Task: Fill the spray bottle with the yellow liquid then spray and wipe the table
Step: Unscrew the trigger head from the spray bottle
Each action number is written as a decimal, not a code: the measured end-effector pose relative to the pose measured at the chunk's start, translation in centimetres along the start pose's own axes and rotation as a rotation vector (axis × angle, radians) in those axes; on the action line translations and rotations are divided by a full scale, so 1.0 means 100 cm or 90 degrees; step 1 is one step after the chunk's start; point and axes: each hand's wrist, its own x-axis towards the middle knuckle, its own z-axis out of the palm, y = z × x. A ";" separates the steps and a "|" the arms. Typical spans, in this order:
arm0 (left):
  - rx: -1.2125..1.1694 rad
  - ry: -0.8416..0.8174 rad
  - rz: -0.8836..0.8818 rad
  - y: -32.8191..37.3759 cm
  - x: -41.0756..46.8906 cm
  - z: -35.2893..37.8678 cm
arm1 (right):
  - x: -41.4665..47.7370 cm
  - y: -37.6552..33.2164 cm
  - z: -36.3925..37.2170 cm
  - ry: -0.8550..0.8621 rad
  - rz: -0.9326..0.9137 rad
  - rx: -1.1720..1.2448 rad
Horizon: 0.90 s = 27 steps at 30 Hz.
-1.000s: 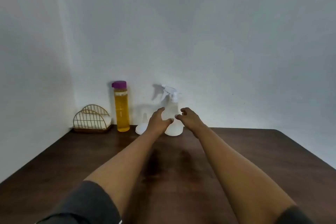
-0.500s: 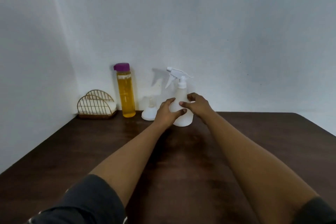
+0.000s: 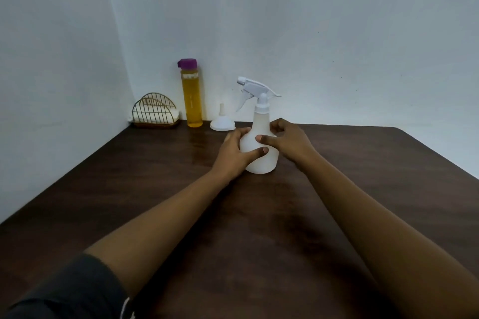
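Observation:
A white spray bottle (image 3: 261,122) with a white trigger head stands upright on the dark wooden table (image 3: 155,189). My left hand (image 3: 233,154) wraps its lower left side, thumb across the front. My right hand (image 3: 287,142) grips its right shoulder, thumb on the front. A tall clear bottle of yellow liquid (image 3: 191,96) with a purple cap stands at the back by the wall. An upside-down white funnel (image 3: 222,122) sits between the two bottles.
A gold wire holder (image 3: 155,111) with white cloth or napkins in it sits in the back left corner. Walls close the table at the back and left. The table's right edge runs diagonally at the far right.
Both hands closed on the spray bottle and drew it away from the wall toward me. The view tilted down, showing more of the table.

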 end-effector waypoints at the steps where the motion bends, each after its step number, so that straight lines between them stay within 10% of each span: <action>1: -0.005 0.002 0.003 0.001 -0.009 -0.002 | -0.010 -0.003 -0.001 0.002 -0.006 -0.009; 10: -0.040 0.016 0.018 0.005 -0.051 -0.006 | -0.049 -0.021 -0.002 0.007 -0.047 -0.125; 16: -0.061 0.023 0.020 0.004 -0.052 -0.002 | -0.041 -0.036 -0.008 0.057 -0.077 0.138; 27: -0.108 -0.028 0.000 -0.004 -0.041 -0.008 | -0.024 -0.033 -0.004 0.102 -0.134 0.169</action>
